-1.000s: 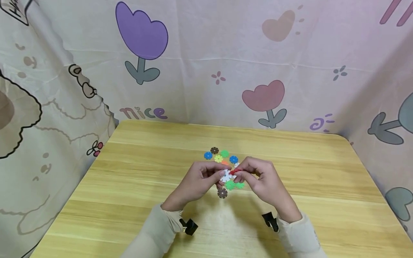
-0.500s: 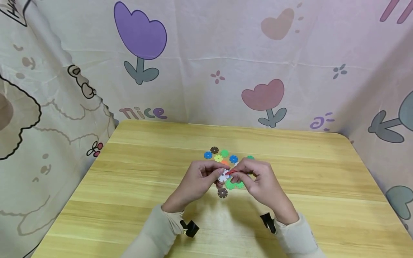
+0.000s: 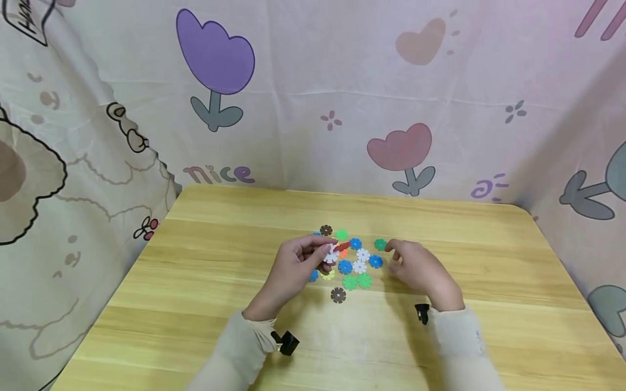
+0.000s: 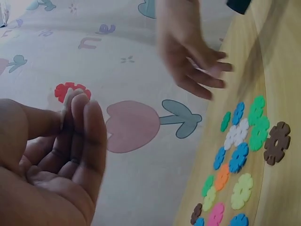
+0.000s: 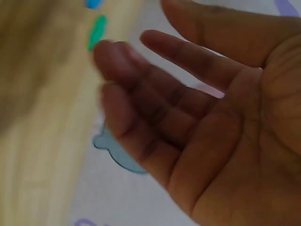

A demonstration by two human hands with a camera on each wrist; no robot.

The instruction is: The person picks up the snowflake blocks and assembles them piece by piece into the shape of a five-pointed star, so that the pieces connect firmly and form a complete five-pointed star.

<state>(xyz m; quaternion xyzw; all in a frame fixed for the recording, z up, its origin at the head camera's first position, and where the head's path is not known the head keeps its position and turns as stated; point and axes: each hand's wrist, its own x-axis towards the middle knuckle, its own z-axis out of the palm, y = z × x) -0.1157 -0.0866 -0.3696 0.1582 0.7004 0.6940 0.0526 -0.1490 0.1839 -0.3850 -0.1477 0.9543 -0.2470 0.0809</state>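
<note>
In the head view my left hand (image 3: pixel 293 267) pinches a white notched snowflake disc (image 3: pixel 330 256) between thumb and fingers, above the table. A red snowflake disc (image 3: pixel 344 247) is slotted edge-on into its right side; the left wrist view shows this red disc beyond the fingertips, the white one mostly hidden by the fingers. My right hand (image 3: pixel 421 270) is held over the table with loosely bent fingers and nothing in it. Its fingertips are close to a dark green disc (image 3: pixel 380 245) and a blue disc (image 3: pixel 375 262).
Several loose discs lie on the wooden table (image 3: pixel 195 304) around the hands, among them a brown disc (image 3: pixel 338 295) nearest the person, a light green disc (image 3: pixel 364 281) and a white disc (image 3: pixel 363 254). A printed cloth (image 3: pixel 303 70) hangs behind the table.
The right hand has let go of the red disc and moved right, its fingers loosened. The red disc stays joined to the white one, which the left hand has shifted slightly left and up.
</note>
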